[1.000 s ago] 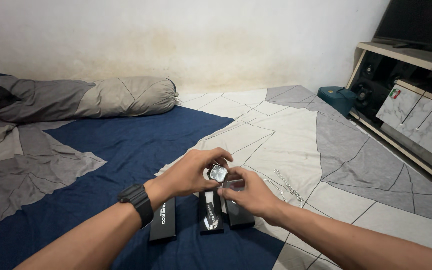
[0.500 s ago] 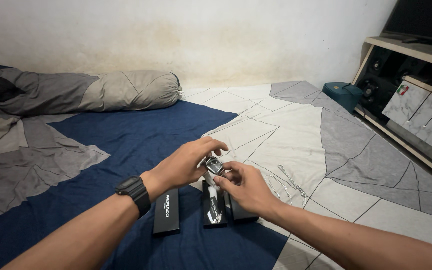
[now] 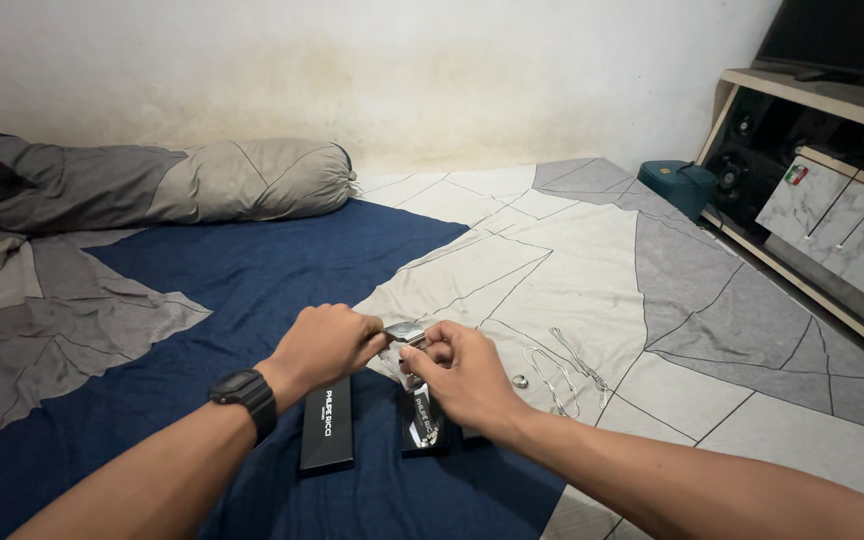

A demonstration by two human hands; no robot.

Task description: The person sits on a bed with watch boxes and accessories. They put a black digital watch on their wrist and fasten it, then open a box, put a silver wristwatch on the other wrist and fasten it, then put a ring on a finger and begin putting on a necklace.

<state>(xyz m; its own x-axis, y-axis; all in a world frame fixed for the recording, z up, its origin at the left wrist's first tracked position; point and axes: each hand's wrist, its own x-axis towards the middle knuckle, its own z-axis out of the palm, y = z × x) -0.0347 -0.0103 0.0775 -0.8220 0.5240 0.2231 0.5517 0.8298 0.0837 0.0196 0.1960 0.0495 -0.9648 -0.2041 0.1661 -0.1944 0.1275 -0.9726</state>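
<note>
My left hand (image 3: pixel 324 345) and my right hand (image 3: pixel 460 372) meet over the bed, both pinching a small silver metal piece (image 3: pixel 405 331) that looks like a watch part. A black watch sits on my left wrist (image 3: pixel 245 393). Just below my hands lie two narrow black boxes: a closed one with white print (image 3: pixel 327 423) and an open one (image 3: pixel 420 422) with a shiny metal item inside, partly hidden by my right hand.
Thin silver chains (image 3: pixel 564 372) and a small ring (image 3: pixel 520 381) lie on the patterned sheet (image 3: pixel 592 270) right of my hands. A grey bolster pillow (image 3: pixel 172 183) lies by the wall. A teal box (image 3: pixel 680 184) and a shelf unit (image 3: pixel 832 190) stand at right.
The view has shifted slightly. My hands have stayed together on the small silver piece, sinking a little closer to the black boxes.
</note>
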